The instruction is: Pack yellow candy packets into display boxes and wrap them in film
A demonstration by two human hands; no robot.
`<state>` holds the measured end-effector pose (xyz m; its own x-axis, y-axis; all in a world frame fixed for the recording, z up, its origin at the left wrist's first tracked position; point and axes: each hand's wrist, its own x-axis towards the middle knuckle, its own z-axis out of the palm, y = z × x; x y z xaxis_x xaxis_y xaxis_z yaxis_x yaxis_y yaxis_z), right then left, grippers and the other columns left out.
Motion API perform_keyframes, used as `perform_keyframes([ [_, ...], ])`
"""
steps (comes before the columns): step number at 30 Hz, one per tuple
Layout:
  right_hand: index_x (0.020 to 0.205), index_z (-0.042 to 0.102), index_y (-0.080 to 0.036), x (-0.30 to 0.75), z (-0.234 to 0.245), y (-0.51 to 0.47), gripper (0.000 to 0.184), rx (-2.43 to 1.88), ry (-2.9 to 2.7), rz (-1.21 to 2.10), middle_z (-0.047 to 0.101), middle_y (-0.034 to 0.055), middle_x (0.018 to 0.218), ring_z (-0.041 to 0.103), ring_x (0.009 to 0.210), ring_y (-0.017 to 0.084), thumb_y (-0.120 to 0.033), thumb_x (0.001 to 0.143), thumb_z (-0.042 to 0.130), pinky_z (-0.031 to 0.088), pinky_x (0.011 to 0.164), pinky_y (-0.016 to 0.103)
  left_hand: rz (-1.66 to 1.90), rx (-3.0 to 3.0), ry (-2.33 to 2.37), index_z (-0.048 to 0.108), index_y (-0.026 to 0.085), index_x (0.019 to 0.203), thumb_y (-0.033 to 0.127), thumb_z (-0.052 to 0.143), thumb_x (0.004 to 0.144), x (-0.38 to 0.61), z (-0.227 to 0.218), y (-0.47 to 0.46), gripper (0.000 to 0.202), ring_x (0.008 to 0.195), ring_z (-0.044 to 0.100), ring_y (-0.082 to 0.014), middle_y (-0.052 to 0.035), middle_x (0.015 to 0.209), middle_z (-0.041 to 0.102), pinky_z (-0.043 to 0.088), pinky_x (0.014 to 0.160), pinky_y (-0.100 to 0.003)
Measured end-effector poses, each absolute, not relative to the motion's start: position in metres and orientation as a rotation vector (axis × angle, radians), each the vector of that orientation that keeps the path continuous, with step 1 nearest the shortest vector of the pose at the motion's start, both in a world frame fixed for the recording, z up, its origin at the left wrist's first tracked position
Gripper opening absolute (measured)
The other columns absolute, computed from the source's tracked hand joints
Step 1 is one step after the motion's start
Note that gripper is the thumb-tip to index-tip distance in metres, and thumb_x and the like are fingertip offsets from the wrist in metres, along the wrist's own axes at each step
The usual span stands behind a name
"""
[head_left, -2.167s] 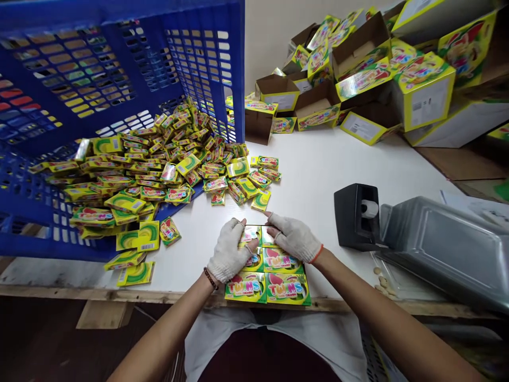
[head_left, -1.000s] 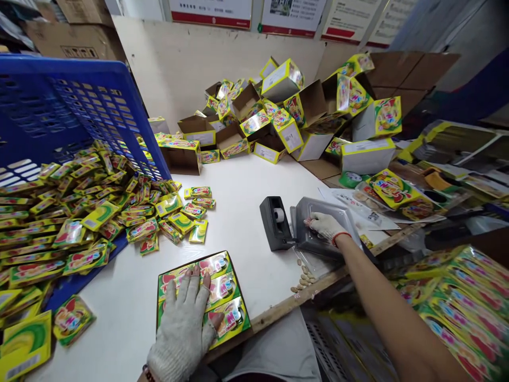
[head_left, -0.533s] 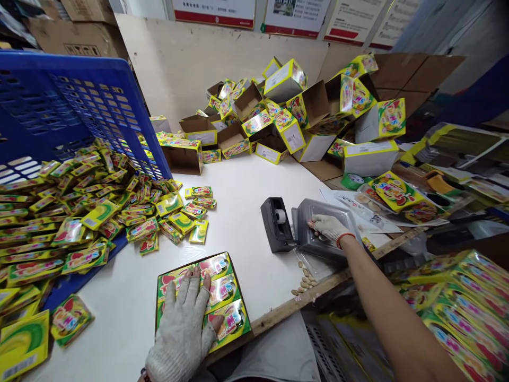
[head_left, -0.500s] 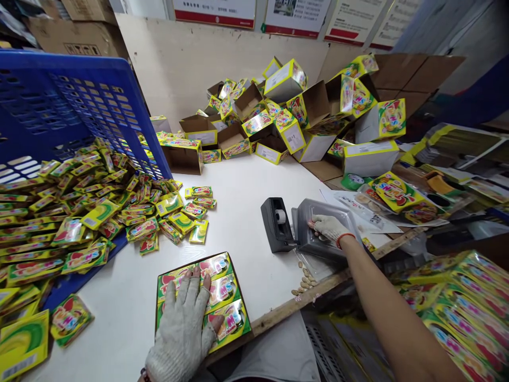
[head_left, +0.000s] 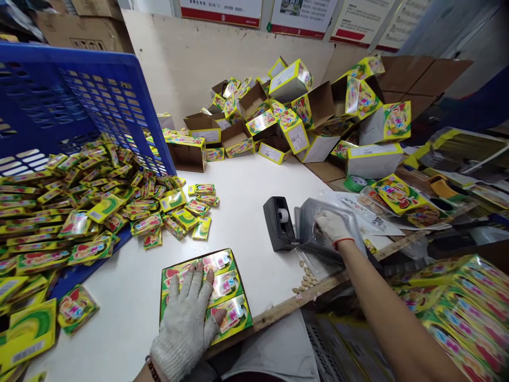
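My left hand (head_left: 186,313), in a white knit glove with bare fingertips, lies flat with its fingers spread. Under it is a shallow box (head_left: 249,320) filled with rows of green and yellow fruit-printed packets (head_left: 225,286). On the right, my gloved right hand (head_left: 332,227) is at a stack of clear plastic film (head_left: 355,216). Its fingers are bent down and pressed together on the film, the tips partly hidden. Just left of the stack stands a black tape dispenser (head_left: 279,223) with a white roll.
A blue crate (head_left: 149,114) at the left spills many small packets (head_left: 95,207) onto the white table (head_left: 234,212). Open printed cartons (head_left: 292,127) are heaped at the back. Pale bean-like pieces (head_left: 306,280) lie by the wooden front edge. Packed goods (head_left: 465,313) are stacked lower right.
My right hand has bent its fingers down into the plastic film, where they were stretched out over it before. My left hand still rests on the filled box. The view has shifted slightly.
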<state>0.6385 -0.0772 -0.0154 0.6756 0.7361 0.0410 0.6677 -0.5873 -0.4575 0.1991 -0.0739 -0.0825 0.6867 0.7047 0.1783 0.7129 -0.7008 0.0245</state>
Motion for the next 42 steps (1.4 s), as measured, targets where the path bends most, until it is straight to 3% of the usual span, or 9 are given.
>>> perform_keyframes([
  [5, 0.074, 0.056, -0.021, 0.574, 0.051, -0.091, 0.028, -2.084, -1.371, 0.424, 0.065, 0.0035, 0.07, 0.058, 0.065, 0.017, -0.045, 0.088, 0.05, 0.046, 0.065, 0.03, -0.652, -3.081, -1.288, 0.022, 0.019, 0.158, 0.044, 0.047, 0.097, 0.195, -0.036, -0.055, 0.071, 0.144, 0.039, -0.0361, -0.0184, 0.157, 0.039, 0.039, 0.113, -0.057],
  [9, 0.071, 0.051, -0.019, 0.488, 0.097, -0.091, 0.038, -1.106, -1.583, 1.642, 0.061, 0.0013, 0.073, 0.061, 0.057, 0.014, -0.052, 0.081, 0.068, 0.048, 0.054, 0.026, -1.42, -3.064, -1.157, 0.014, 0.036, 0.159, 0.047, 0.06, 0.092, 0.189, 0.053, -0.032, 0.081, 0.154, 0.018, -0.0316, -0.0027, 0.168, 0.018, 0.025, 0.124, -0.05],
  [13, 0.07, 0.047, -0.019, 0.432, 0.084, -0.072, 0.039, -0.678, -1.273, 2.288, 0.056, -0.0027, 0.071, 0.059, 0.045, 0.011, -0.046, 0.075, 0.075, 0.042, 0.037, 0.02, -1.499, -3.518, -1.497, 0.055, 0.029, 0.136, 0.045, 0.078, 0.076, 0.178, 0.096, -0.026, 0.067, 0.103, 0.067, -0.0241, -0.0063, 0.126, 0.065, 0.059, 0.084, -0.036],
  [16, 0.077, 0.049, -0.019, 0.425, 0.051, -0.053, 0.038, -0.884, -1.17, 2.161, 0.057, -0.0032, 0.072, 0.06, 0.046, 0.011, -0.046, 0.073, 0.075, 0.043, 0.036, 0.02, -1.44, -3.507, -2.052, 0.067, 0.018, 0.103, 0.044, 0.069, 0.081, 0.171, 0.072, -0.025, 0.035, 0.055, 0.054, -0.0105, 0.0009, 0.073, 0.061, 0.045, 0.049, -0.023],
  [19, 0.095, 0.053, -0.021, 0.431, 0.021, -0.035, 0.036, -1.228, -1.158, 1.709, 0.059, -0.0022, 0.077, 0.063, 0.056, 0.012, -0.044, 0.075, 0.073, 0.046, 0.044, 0.02, -1.686, -2.977, -2.365, 0.062, 0.017, 0.093, 0.046, 0.057, 0.085, 0.165, 0.024, -0.013, 0.03, 0.049, 0.044, -0.0093, 0.006, 0.059, 0.047, 0.037, 0.048, -0.022],
  [24, 0.082, 0.057, -0.02, 0.435, -0.019, -0.009, 0.013, -1.711, -1.24, 1.24, 0.047, -0.0054, 0.058, 0.047, 0.049, 0.01, -0.027, 0.072, 0.063, 0.032, 0.042, 0.02, -1.313, -2.607, -2.317, 0.058, 0.02, 0.078, 0.03, 0.047, 0.086, 0.167, -0.04, 0.016, 0.017, 0.076, 0.055, -0.0172, -0.0006, 0.072, 0.056, 0.044, 0.07, -0.028],
  [28, 0.074, 0.059, -0.02, 0.43, -0.042, 0.002, 0.01, -1.75, -1.326, 1.181, 0.052, -0.003, 0.06, 0.049, 0.056, 0.012, -0.03, 0.074, 0.06, 0.038, 0.05, 0.023, -1.158, -2.619, -2.31, 0.059, 0.021, 0.073, 0.026, 0.048, 0.084, 0.176, -0.062, 0.019, 0.016, 0.086, 0.055, -0.021, -0.0034, 0.078, 0.057, 0.042, 0.076, -0.031],
  [36, 0.063, 0.062, -0.02, 0.435, -0.052, -0.008, 0.01, -1.724, -1.474, 1.132, 0.061, -0.0006, 0.064, 0.055, 0.07, 0.016, -0.029, 0.067, 0.057, 0.044, 0.066, 0.026, -0.836, -2.861, -2.282, 0.055, 0.02, 0.066, 0.03, 0.045, 0.09, 0.181, -0.07, 0.015, 0.028, 0.067, 0.055, -0.0159, 0.0015, 0.063, 0.055, 0.039, 0.06, -0.026],
  [42, 0.071, 0.058, -0.02, 0.434, -0.059, -0.034, 0.024, -1.714, -1.365, 1.21, 0.058, -0.0013, 0.061, 0.051, 0.052, 0.013, -0.043, 0.074, 0.052, 0.043, 0.052, 0.025, -0.78, -2.829, -2.223, 0.065, 0.017, 0.099, 0.023, 0.036, 0.096, 0.169, -0.068, -0.007, 0.03, 0.096, 0.064, -0.0214, -0.0086, 0.101, 0.07, 0.05, 0.086, -0.036],
])
